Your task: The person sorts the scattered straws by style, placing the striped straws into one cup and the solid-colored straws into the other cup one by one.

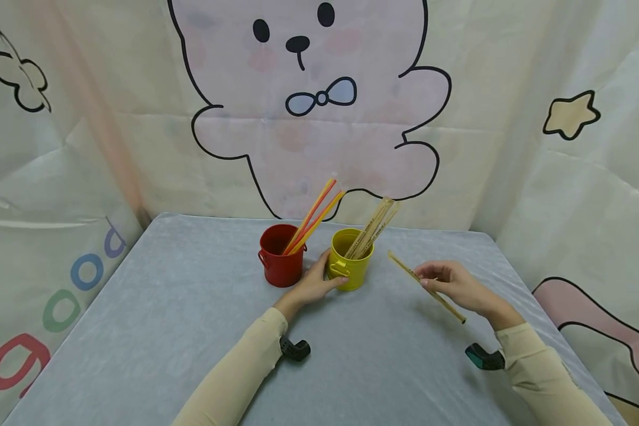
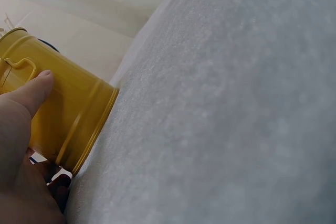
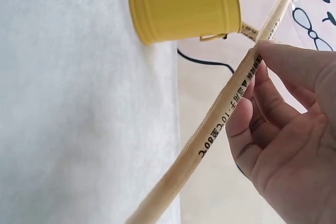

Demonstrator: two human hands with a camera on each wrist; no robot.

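Note:
My left hand (image 1: pixel 310 287) grips a small yellow bucket (image 1: pixel 358 273) that stands upright on the table, its thumb across the front beside the handle. Several wrapped straws (image 1: pixel 371 232) lean out of that bucket to the right. Between thumb and fingers, my right hand (image 1: pixel 460 287) pinches a tan wrapped straw (image 3: pixel 220 108) with black print, tilted, to the right of the bucket and apart from it. In the head view, a red bucket (image 1: pixel 281 269) stands just left of the yellow one. Several yellow, orange and red straws (image 1: pixel 315 218) lean in it.
A pale blue-grey cloth covers the table (image 1: pixel 351 367). Behind it hangs a curtain (image 1: pixel 154 118) with a printed bear, and more printed cloth rises on both sides. Dark wrist devices (image 1: pixel 295 349) sit under both forearms.

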